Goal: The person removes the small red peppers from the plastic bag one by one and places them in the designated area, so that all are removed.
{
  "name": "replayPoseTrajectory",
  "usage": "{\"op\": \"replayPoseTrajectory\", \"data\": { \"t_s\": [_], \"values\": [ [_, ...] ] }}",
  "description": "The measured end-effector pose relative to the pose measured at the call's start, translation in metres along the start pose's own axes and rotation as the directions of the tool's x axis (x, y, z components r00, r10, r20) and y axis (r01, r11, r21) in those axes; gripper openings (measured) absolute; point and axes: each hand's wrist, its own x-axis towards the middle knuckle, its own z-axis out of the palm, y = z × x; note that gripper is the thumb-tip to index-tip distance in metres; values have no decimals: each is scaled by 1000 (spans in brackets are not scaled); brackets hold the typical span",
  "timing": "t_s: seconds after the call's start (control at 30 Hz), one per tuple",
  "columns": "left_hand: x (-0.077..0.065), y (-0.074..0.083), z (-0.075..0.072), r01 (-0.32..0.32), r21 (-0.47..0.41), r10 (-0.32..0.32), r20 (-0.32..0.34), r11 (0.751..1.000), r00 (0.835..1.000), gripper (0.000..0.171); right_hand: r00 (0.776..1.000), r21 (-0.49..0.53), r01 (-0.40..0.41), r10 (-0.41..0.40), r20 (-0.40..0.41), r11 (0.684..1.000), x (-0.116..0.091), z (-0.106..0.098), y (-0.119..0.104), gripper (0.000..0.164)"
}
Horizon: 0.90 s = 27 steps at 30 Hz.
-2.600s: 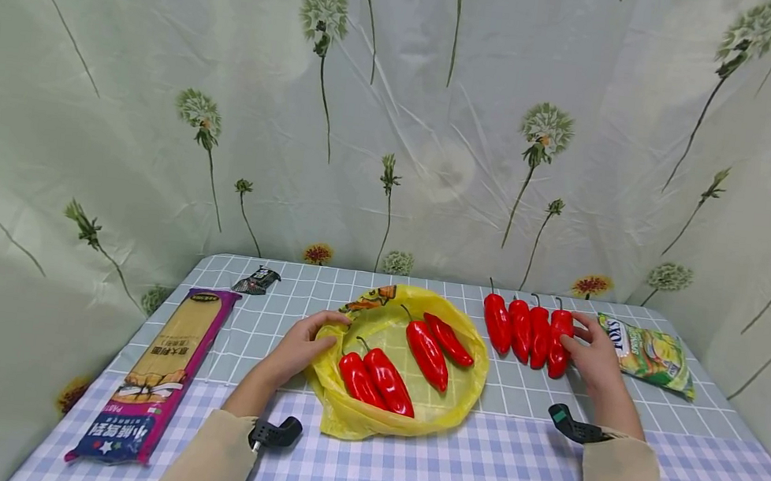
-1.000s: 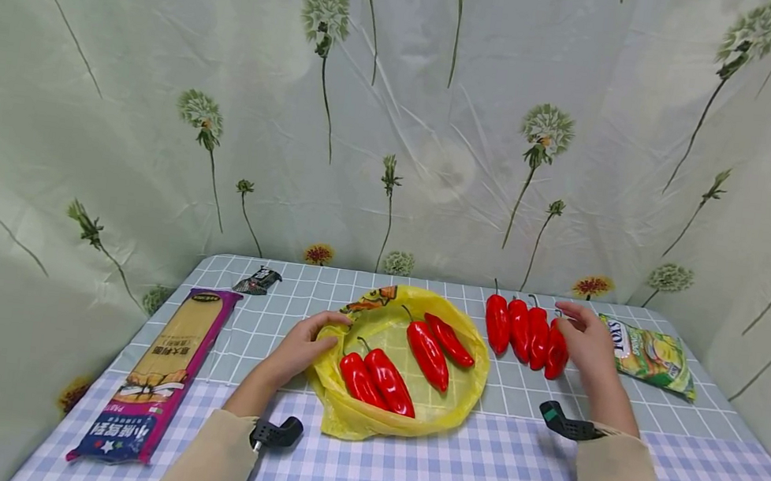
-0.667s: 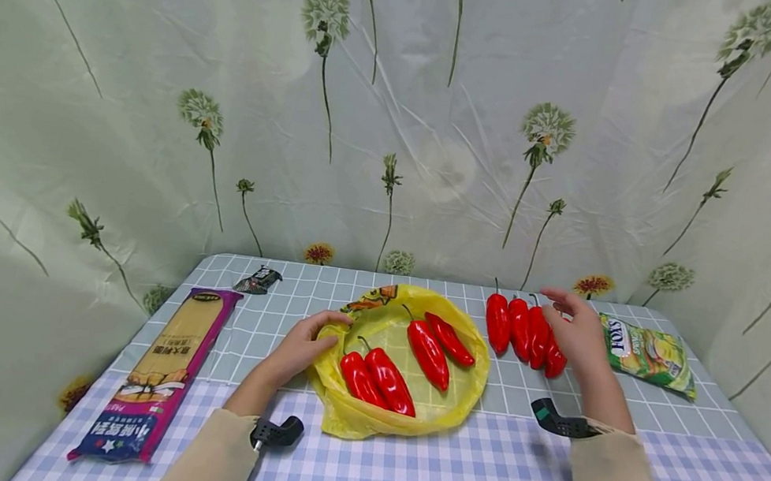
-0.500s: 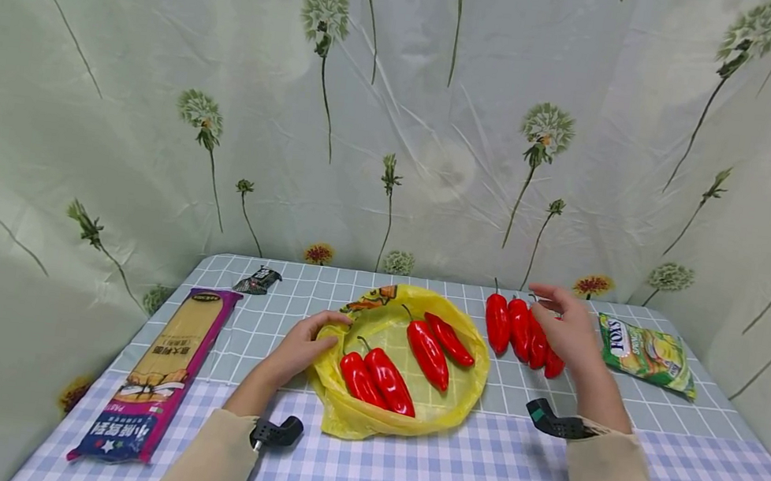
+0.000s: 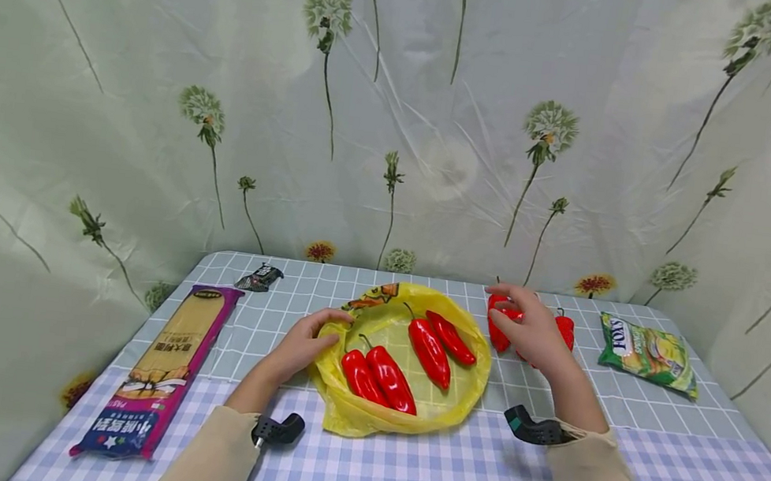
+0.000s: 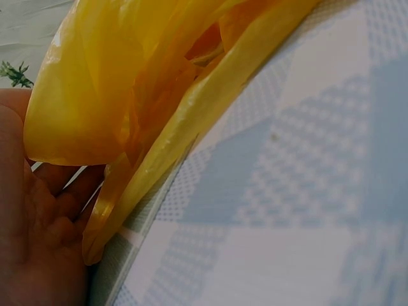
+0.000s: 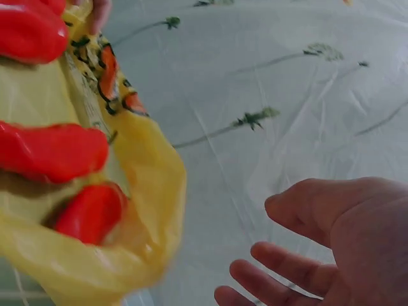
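- The bag (image 5: 395,430) is gripped by the left hand (image 5: 304,345), maybe to spread it.
- Beside that grip, four peppers (image 5: 428,354) are laid inside.
- Nothing is held by the right hand (image 5: 534,333); loose peppers (image 5: 564,331) are half hidden behind it.

Setting: screened-off tabletop recording set; the wider room beyond is hidden from where I stand. Enclosure: pale dandelion-print curtain (image 5: 447,164), creased, on three sides. Furniture: one bench (image 5: 665,419), laid with grey-blue grid cloth (image 5: 260,337) at the back, blue-and-white gingham (image 5: 401,480) at the front. Apparatus: black camera (image 5: 278,429) on each wrist. Domestic goods: pasta packet (image 5: 160,369), FOX'S bag (image 5: 649,355), red peppers (image 5: 428,352).
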Motion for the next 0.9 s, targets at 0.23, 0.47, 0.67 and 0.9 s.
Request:
{"op": "replayPoseTrajectory", "data": {
  "t_s": [0.23, 0.47, 0.67, 0.9],
  "values": [
    [0, 0, 0, -7, 5, 6, 6, 1000, 1000, 37, 996, 76, 37, -43, 76, 996, -1, 19, -8, 46],
    [1, -2, -1, -13, 3, 13, 3, 1000, 1000, 37, 985, 70, 96, -104, 135, 993, -1, 38, -14, 42],
    [1, -2, -1, -4, -1, 4, 7, 1000, 1000, 36, 974, 103, 53, -74, 214, 993, -1, 50, -15, 44],
    [0, 1, -1, -1, 1, 1, 2, 1000, 1000, 37, 966, 70, 82, -96, 238, 994, -1, 61, -15, 44]
  ]
}}
